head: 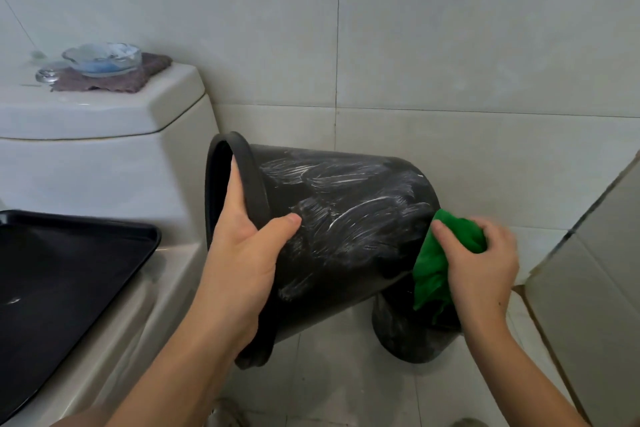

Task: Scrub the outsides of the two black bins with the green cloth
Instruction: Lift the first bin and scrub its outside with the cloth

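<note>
Black bin: tipped on its side above the floor, mouth toward the toilet, base toward the right. Outer wall streaked with white smears.

Left grip: curled round the bin's rim, fingers inside the mouth, thumb pressed on the outer wall just beyond the rim.

Right grip: closed round the bunched green cloth, pinching it between thumb and fingers. Cloth pressed against the bin at its base end, lower part hanging down below the hand.

Second black bin: on the floor beneath the base end of the first, largely hidden by the first bin, the cloth and the right forearm; whether touching the first cannot be told.

Black tray: on the toilet, at its near left part. Glass bowl: on a folded purple cloth at the back edge of the cistern lid.
</note>
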`<control>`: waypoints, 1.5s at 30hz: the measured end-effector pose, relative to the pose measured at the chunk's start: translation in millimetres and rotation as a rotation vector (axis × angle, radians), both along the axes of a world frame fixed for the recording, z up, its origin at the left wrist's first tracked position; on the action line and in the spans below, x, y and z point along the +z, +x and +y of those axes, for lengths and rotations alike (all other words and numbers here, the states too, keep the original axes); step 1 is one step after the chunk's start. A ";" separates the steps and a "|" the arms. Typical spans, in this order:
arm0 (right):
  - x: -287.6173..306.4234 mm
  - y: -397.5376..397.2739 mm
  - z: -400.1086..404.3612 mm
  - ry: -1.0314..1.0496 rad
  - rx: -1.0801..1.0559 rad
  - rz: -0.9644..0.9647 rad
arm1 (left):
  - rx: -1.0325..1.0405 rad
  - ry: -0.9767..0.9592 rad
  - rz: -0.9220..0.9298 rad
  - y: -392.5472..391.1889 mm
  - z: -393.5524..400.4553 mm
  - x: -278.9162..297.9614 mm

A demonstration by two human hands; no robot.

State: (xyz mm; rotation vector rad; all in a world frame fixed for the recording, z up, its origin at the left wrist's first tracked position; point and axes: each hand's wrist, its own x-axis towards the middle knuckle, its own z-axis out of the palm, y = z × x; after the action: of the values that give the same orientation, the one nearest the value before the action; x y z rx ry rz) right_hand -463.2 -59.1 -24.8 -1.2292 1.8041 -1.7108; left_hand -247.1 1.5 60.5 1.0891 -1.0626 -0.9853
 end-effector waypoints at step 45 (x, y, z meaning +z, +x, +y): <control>18.6 9.0 -22.9 -0.215 0.038 0.406 | 0.064 -0.097 0.096 -4.9 3.1 -7.8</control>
State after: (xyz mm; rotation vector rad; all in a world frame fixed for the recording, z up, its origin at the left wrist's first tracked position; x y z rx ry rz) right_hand -454.2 -82.0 -6.2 -1.7979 1.8265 -1.7664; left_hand -252.0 4.6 52.7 0.9816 -0.9819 -0.9170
